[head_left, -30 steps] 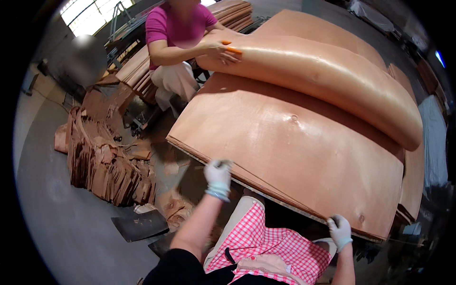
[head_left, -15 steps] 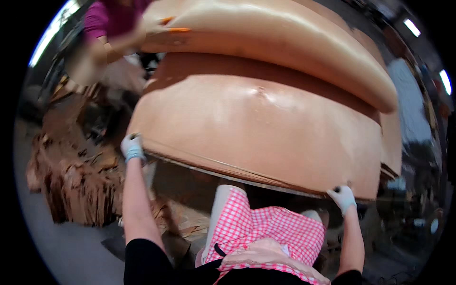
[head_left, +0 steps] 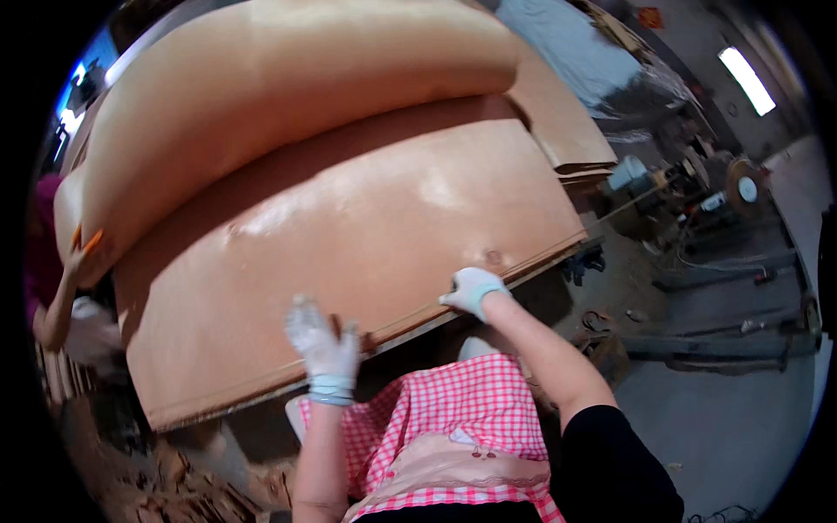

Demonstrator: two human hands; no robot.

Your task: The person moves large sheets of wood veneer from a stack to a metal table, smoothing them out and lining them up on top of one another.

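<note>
A broad sheet of reddish-tan wood veneer (head_left: 349, 235) lies on top of a stack in front of me. My left hand (head_left: 324, 342), in a white glove with a pale blue cuff, is slightly blurred over its near edge, fingers spread and nothing in them. Farther right along that edge, my right hand (head_left: 475, 290), gloved alike, has its fingers closed with the thumb tucked under. A thin pale strip (head_left: 545, 251) runs along the edge through this hand and sticks out past the sheet's right end; whether it is wood or cord is hard to tell.
Behind, a large veneer sheet (head_left: 296, 78) curls over in a roll. At the far left, a co-worker's hand (head_left: 85, 253) with orange fingertips touches it. A machine with a round wheel (head_left: 744, 187) stands at right. Veneer scraps (head_left: 187, 488) litter the lower left.
My view has swung right. The left hand has left the sheet's left corner and opened near the middle of the edge. The right hand has come inward along the edge. The co-worker's hand stays at the roll.
</note>
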